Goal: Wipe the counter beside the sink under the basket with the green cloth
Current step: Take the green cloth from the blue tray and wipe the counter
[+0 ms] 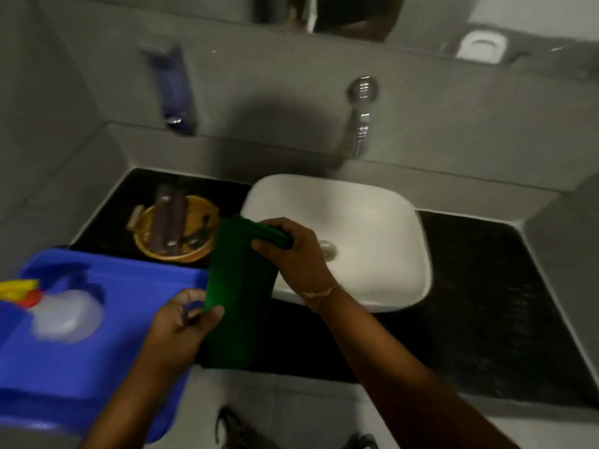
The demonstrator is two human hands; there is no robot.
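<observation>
Your right hand [291,251] gripping the cloth [240,286] top, your left hand [181,322] pinching its lower edge, cloth hanging between basket [176,226] and sink [372,205], above the tabletop [486,286]

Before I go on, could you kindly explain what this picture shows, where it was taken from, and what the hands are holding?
There is no machine here: a person wears one wide-angle camera on the head, looking forward and down at their own two bare hands.

Both hands hold a green cloth above the counter: the right hand grips its top end, the left hand its lower edge.

Below is a black counter with a white sink standing on it. To the sink's left sits a round yellow basket holding some dark items, too blurred to name. Nearest on the left is a blue tray with a clear bottle. A chrome tap comes out of the wall behind the sink.
</observation>
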